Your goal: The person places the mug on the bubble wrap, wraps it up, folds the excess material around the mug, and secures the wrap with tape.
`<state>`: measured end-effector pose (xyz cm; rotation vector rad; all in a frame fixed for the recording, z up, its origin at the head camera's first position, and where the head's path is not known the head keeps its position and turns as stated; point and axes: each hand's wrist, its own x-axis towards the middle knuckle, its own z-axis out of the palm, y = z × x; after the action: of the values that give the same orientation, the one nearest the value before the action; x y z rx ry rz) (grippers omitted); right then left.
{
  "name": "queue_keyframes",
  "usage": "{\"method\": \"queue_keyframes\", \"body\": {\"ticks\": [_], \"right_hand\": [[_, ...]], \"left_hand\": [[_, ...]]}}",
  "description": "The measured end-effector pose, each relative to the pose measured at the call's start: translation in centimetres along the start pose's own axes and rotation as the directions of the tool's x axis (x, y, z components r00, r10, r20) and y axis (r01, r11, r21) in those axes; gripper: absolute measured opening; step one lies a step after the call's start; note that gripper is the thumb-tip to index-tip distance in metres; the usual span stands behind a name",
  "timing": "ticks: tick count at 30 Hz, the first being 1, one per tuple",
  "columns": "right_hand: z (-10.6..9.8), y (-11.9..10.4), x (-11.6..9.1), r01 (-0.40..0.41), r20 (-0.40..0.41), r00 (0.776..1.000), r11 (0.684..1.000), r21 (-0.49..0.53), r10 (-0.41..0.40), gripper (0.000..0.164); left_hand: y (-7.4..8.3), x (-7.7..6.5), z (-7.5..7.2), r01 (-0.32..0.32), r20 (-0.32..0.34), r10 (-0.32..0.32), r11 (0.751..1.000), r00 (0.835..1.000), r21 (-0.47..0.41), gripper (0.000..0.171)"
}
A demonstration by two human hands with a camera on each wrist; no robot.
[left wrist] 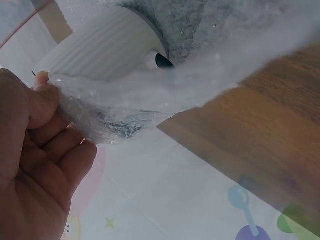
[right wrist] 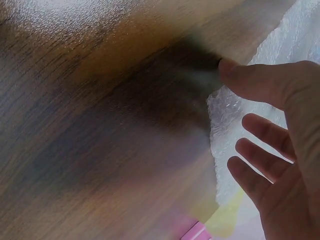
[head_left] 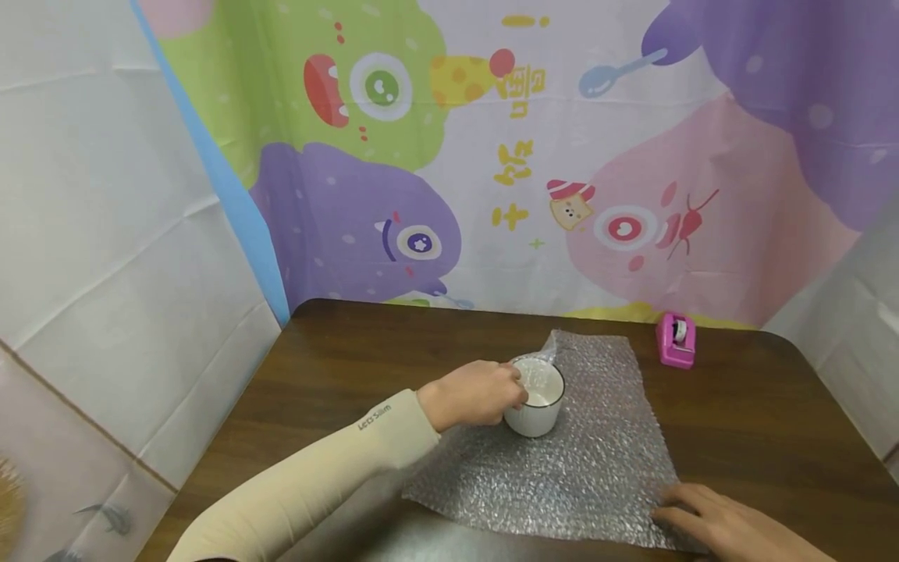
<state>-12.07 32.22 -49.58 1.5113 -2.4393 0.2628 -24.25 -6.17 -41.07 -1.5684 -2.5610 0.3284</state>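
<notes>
A white ribbed mug (head_left: pixel 531 420) with a dark rim stands on a sheet of bubble wrap (head_left: pixel 583 476), and part of the sheet is drawn up over its far side. At the mug's rim my left hand (head_left: pixel 481 393) pinches the lifted bubble wrap (left wrist: pixel 125 100) between thumb and fingers. The left wrist view has the mug (left wrist: pixel 105 47) tilted by the camera angle, its lower side behind the wrap. My right hand (head_left: pixel 719 519) is at the sheet's near right corner. Its fingers (right wrist: pixel 260 157) are spread and loosely bent, with nothing gripped between them and the thumb.
A pink tape dispenser (head_left: pixel 676 341) sits at the back right of the brown wooden table (head_left: pixel 393 336). Behind the table hangs a cloth (head_left: pixel 492 257) printed with cartoon monsters. Pale panels (head_left: pixel 126 211) stand along the sides.
</notes>
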Motion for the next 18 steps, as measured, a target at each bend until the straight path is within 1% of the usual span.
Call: {"method": "queue_keyframes", "body": {"ticks": [4, 6, 10, 13, 16, 18], "right_hand": [[0.04, 0.47, -0.14, -0.011, 0.054, 0.999, 0.996, 0.089, 0.007, 0.049], [0.04, 0.61, -0.2, -0.023, 0.077, 0.997, 0.994, 0.105, 0.015, 0.047], [0.07, 0.56, -0.22, -0.041, 0.091, 0.995, 0.996, 0.084, 0.034, 0.048], [0.11, 0.52, -0.13, -0.033, 0.081, 0.996, 0.998, 0.053, 0.029, 0.047], [0.14, 0.53, 0.09, -0.02, 0.072, 0.997, 1.0, 0.021, 0.019, 0.042], [0.05, 0.45, 0.23, -0.038, 0.087, 0.996, 0.999, 0.006, 0.037, 0.038]], "left_hand": [[-0.09, 0.05, 0.03, 0.006, -0.003, -0.006, 1.0, 1.0, 0.0, 0.018], [-0.06, 0.05, 0.05, 0.014, 0.002, -0.014, 1.0, 1.0, -0.013, 0.018], [0.06, -0.01, 0.02, 0.017, 0.004, -0.017, 1.0, 1.0, -0.026, 0.017], [0.1, -0.01, -0.02, 0.013, -0.001, -0.013, 1.0, 1.0, -0.02, 0.015], [0.1, 0.01, 0.06, 0.013, -0.006, -0.013, 1.0, 1.0, -0.021, 0.014], [0.11, -0.02, 0.1, 0.016, -0.007, -0.016, 1.0, 1.0, -0.026, 0.014]]}}
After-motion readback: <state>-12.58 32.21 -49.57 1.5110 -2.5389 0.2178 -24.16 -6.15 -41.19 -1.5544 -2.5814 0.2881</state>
